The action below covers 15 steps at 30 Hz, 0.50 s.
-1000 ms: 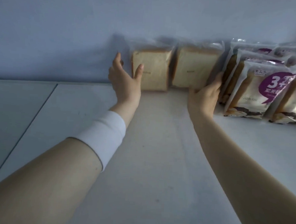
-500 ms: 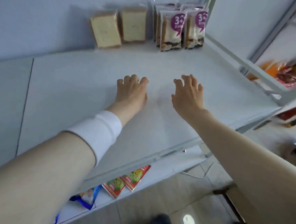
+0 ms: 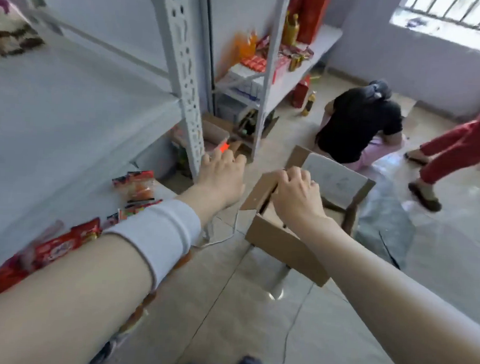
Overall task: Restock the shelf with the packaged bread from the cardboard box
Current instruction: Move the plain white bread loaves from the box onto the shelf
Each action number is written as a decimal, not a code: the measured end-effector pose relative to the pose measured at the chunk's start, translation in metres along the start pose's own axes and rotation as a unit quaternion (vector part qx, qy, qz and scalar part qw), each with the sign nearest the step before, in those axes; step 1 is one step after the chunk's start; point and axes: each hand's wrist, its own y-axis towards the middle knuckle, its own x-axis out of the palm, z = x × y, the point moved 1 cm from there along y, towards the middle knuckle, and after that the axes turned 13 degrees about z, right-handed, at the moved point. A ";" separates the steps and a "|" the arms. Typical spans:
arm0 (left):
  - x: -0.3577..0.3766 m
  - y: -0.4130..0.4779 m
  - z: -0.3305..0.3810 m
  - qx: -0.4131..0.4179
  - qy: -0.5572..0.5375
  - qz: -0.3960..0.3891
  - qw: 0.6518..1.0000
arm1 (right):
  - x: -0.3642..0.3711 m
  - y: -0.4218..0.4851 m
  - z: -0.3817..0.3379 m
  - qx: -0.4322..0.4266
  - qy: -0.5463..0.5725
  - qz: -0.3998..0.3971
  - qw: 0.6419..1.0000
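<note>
At the far left, a bag of packaged bread [image 3: 7, 27] stands on the shelf [image 3: 70, 111], a flat, matt grey board. The bag is glossy clear film with a purple print too blurred to read. On the lower board lie crinkled red snack packets [image 3: 54, 247] with white lettering that cannot be made out. A soft white wristband [image 3: 158, 233] wraps the left forearm.

The left hand [image 3: 222, 178] hangs over the floor just beside the perforated post [image 3: 186, 76], a grey metal upright punched with rows of slots. Its fingers are loosely spread and hold nothing.

Right of it, the cardboard box [image 3: 282, 245] is plain brown corrugated board with no print showing. It stands open on a stool with a metal leg [image 3: 278, 281]. The right hand [image 3: 296, 193] has its fingers curled over the top edge of the box's left flap, gripping it. Hand and flap hide most of the inside, so any bread there cannot be seen.

Farther back, a second rack [image 3: 303, 68] carries orange bottles and red cartons, their labels unreadable. A person in a black top [image 3: 358, 124] crouches on the shiny beige tile floor [image 3: 253, 335]. At the right edge are legs in red trousers [image 3: 457, 148].
</note>
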 end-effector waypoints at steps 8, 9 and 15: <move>0.148 0.070 0.112 0.041 -0.032 -0.164 0.985 | 0.101 -0.029 0.165 0.177 -0.023 -0.131 0.975; 0.165 0.082 0.118 0.042 -0.039 -0.182 0.982 | 0.113 -0.025 0.176 0.192 -0.020 -0.148 0.970; 0.273 0.157 0.140 -0.023 -0.100 -0.292 0.951 | 0.206 0.006 0.206 0.246 0.034 -0.247 0.937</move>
